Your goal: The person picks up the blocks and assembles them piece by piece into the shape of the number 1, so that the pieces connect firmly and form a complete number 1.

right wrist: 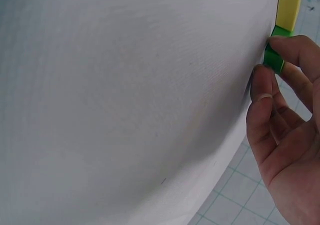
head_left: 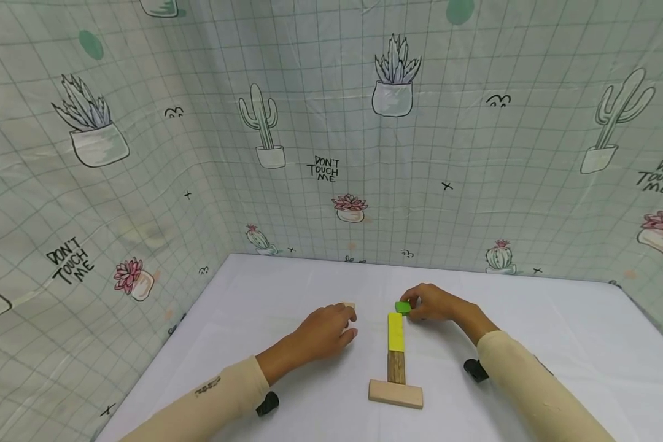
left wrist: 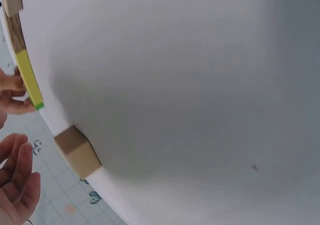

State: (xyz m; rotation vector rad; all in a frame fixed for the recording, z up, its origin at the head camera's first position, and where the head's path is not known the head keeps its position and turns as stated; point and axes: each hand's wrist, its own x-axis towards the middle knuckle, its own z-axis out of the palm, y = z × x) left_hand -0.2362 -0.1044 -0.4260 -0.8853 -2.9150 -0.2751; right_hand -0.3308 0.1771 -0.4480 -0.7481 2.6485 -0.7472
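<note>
My right hand pinches a small green block between thumb and fingers, at the far end of a yellow block. A dark brown wood-grain block joins the yellow one's near end. Across the bottom of this line lies a pale wooden block. My left hand is to the left of the line, its fingers loosely bent around nothing. Just beyond it a light wooden block stands on the table, mostly hidden by that hand in the head view and apart from the fingers in the left wrist view.
A white cloth covers the table. Behind and to the left hangs a grid-patterned curtain printed with potted cacti. Small black objects show under both wrists.
</note>
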